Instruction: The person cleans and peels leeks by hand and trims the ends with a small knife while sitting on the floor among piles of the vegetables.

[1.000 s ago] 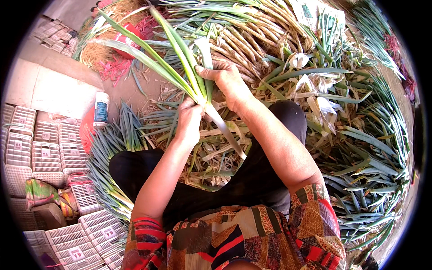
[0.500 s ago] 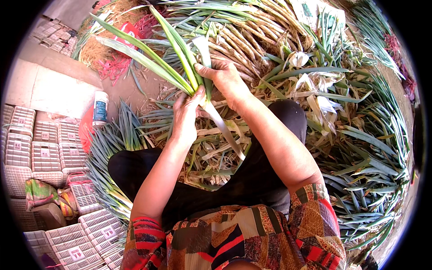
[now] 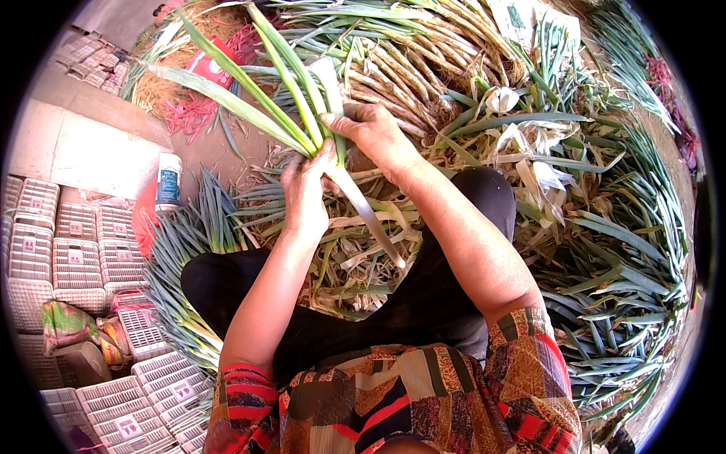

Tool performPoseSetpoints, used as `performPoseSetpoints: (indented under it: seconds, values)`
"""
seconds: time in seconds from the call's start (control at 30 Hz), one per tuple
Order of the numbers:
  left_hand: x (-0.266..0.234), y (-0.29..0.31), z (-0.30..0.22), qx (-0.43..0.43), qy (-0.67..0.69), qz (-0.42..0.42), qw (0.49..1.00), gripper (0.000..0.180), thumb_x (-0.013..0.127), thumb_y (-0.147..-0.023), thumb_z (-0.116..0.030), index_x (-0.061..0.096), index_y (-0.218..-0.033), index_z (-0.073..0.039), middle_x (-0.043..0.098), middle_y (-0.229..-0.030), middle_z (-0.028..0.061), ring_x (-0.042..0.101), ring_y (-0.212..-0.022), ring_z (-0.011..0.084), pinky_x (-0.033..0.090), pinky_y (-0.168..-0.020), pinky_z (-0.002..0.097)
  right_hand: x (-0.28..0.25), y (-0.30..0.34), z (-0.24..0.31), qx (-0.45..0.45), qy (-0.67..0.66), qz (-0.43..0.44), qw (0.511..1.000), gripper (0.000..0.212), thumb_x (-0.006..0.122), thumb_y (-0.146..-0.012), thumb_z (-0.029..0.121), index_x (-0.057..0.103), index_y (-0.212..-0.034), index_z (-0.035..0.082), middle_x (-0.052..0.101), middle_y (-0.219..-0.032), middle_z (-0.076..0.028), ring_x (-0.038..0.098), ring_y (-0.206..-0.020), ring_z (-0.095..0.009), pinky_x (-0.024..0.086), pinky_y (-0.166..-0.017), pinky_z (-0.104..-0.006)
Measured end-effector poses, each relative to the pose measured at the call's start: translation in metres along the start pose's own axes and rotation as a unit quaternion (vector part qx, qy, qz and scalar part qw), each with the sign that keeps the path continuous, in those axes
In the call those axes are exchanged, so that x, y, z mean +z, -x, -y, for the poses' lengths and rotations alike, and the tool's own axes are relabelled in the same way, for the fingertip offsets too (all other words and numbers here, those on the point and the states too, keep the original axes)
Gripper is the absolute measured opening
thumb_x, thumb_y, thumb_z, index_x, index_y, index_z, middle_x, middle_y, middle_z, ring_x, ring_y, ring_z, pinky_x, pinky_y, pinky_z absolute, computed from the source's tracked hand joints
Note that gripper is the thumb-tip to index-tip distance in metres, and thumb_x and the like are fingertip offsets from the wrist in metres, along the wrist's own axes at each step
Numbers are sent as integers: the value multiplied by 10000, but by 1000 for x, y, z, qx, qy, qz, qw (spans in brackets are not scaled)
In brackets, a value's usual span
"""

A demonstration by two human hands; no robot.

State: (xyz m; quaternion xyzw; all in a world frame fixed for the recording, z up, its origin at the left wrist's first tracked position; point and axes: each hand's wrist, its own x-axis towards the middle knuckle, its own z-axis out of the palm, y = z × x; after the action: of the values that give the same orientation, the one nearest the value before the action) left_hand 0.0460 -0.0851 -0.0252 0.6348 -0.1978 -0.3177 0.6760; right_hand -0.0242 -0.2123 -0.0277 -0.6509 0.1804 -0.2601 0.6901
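A green onion point(image 3: 368, 213) slants across my lap, its white stalk pointing down toward me and its long leaves fanning up to the left. My left hand point(image 3: 308, 191) is closed round it where the leaves part from the stalk. With thumb and fingers, my right hand point(image 3: 376, 138) pinches a broad, pale outer leaf point(image 3: 327, 79) of the same onion, just above my left hand. Trimmed leaves and dry peelings point(image 3: 355, 276) lie heaped between my knees.
Untrimmed green onions with soiled roots point(image 3: 401, 76) lie beyond my hands. Bundled onions point(image 3: 208, 219) stand at my left knee, near a white tub point(image 3: 169, 181) and stacked plastic crates point(image 3: 79, 253). A large heap of green leaves point(image 3: 628, 265) curves along the right.
Both hands and the green onion have shifted slightly left. The pale leaf under my right hand stands a little farther left, and the stalk's lower end has swung slightly left.
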Motion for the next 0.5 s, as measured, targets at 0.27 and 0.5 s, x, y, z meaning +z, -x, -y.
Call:
performPoseSetpoints:
  seconds: [0.27,0.5]
  values:
    - [-4,2,-4,4,76,-28,997,186,629,-863,-206,561,-921,-43,570,-719,11,505,-521,74,359,-420,201,17,5,0,48,-49,-79,994,257,632,-838,250,669,-861,-3,642,-674,-107,595,-577,-181,473,-592,-310]
    - [-4,3,-7,75,93,-75,990,183,604,-878,-206,561,-949,-43,565,-754,16,493,-582,74,359,-487,214,19,8,7,130,-258,-131,949,175,598,-871,155,621,-796,-2,578,-603,-40,467,-446,-92,370,-430,-245]
